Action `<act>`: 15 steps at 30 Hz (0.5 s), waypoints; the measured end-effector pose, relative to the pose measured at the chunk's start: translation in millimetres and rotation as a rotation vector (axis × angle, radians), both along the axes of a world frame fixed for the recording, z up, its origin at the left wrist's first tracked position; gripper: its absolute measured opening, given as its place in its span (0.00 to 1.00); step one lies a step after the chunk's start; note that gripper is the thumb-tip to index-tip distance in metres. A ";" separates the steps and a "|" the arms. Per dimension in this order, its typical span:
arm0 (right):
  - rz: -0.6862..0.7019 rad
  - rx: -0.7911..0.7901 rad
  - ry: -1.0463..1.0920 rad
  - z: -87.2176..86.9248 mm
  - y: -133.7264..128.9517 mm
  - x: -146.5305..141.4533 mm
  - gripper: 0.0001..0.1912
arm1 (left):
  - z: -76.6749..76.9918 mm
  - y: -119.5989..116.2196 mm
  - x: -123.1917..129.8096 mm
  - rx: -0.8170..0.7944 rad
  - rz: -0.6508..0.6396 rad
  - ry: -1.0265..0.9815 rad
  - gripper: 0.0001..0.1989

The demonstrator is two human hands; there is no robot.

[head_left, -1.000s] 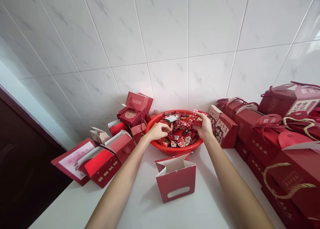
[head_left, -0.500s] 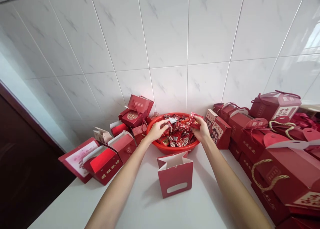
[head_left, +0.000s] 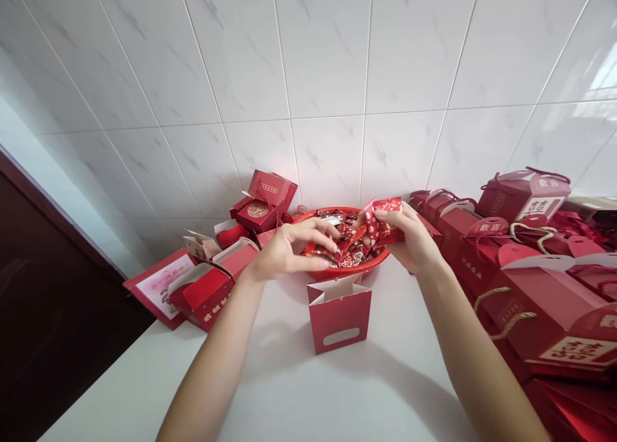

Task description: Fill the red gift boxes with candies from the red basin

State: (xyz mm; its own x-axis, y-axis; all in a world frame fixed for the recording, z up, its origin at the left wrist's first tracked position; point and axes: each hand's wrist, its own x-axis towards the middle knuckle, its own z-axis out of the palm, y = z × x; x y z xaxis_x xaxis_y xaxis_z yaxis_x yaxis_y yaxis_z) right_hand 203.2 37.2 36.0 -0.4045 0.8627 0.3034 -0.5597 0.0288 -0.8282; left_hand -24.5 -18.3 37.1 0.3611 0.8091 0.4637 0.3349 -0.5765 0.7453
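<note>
An orange-red basin (head_left: 373, 262) holds a heap of small red-wrapped candies (head_left: 354, 252). My right hand (head_left: 409, 239) is closed around red candy packets (head_left: 388, 220), one with white dots, held above the basin's right side. My left hand (head_left: 294, 249) hovers at the basin's left front, its fingers and thumb apart and slightly blurred. Candies show just beyond the left fingertips, and nothing is clearly gripped there. In front of the basin a red paper box (head_left: 340, 320) stands upright with its top open, between my forearms.
Open red gift boxes (head_left: 207, 294) crowd the left side of the white table (head_left: 289, 397). Closed red boxes (head_left: 544, 300) with rope handles are stacked along the right. A tiled wall (head_left: 328, 159) rises right behind the basin.
Both hands have drawn back toward me from the candy heap. My left hand has moved left with its fingers parting, while my right hand has lifted its packets slightly.
</note>
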 end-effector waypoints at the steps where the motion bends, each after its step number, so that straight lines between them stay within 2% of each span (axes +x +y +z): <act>1: -0.008 0.001 0.001 2.5 -5.1 2.4 0.04 | 4.5 -10.0 0.2 0.010 -0.016 0.078 0.07; 4: -0.011 0.034 -0.017 6.0 -15.6 5.7 0.04 | 8.5 -34.8 4.9 0.080 -0.031 0.295 0.10; 7: 0.021 0.115 -0.103 5.3 -20.4 4.9 0.07 | 2.1 -48.2 13.2 0.154 -0.015 0.462 0.15; 11: 0.008 0.152 -0.234 2.6 -21.3 3.3 0.11 | -10.3 -48.1 20.2 0.262 0.126 0.633 0.19; 15: -0.010 0.194 -0.292 0.2 -19.0 4.7 0.12 | -17.8 -37.4 20.6 0.355 0.160 0.699 0.21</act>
State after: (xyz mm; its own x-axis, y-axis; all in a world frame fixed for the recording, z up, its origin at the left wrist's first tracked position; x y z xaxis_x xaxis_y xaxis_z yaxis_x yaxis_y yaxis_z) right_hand 208.0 18.2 36.2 -0.4899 0.8047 0.3353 -0.2991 0.2062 -0.9317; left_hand -3.9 -55.7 19.4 0.5550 0.7223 0.4126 0.7554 -0.6454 0.1137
